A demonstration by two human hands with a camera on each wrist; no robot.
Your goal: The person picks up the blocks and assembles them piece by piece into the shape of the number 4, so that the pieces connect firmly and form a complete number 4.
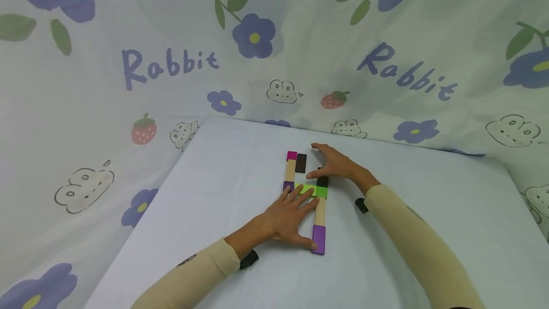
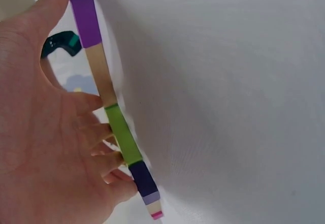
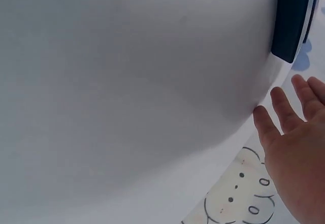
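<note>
Coloured and wooden blocks form a stepped line in the head view: a magenta block (image 1: 292,155), a pale wooden block (image 1: 290,170), a dark purple block (image 1: 287,185), a lime block (image 1: 307,187), a green block (image 1: 321,191), another wooden block (image 1: 320,212) and a purple block (image 1: 319,238). My left hand (image 1: 285,221) is spread along this line, thumb touching the purple block, fingertips against the middle blocks. One black block (image 1: 301,163) stands beside the magenta end. Another black block (image 1: 322,181) lies behind the green one, partly under my right hand (image 1: 336,163), whose fingers are spread apart; contact there is unclear.
A white-covered table (image 1: 206,190) carries the blocks. Behind it hangs a white curtain (image 1: 300,27) printed with flowers, rabbits and strawberries. Dark wrist devices show at the left wrist (image 1: 249,260) and right wrist (image 1: 361,205).
</note>
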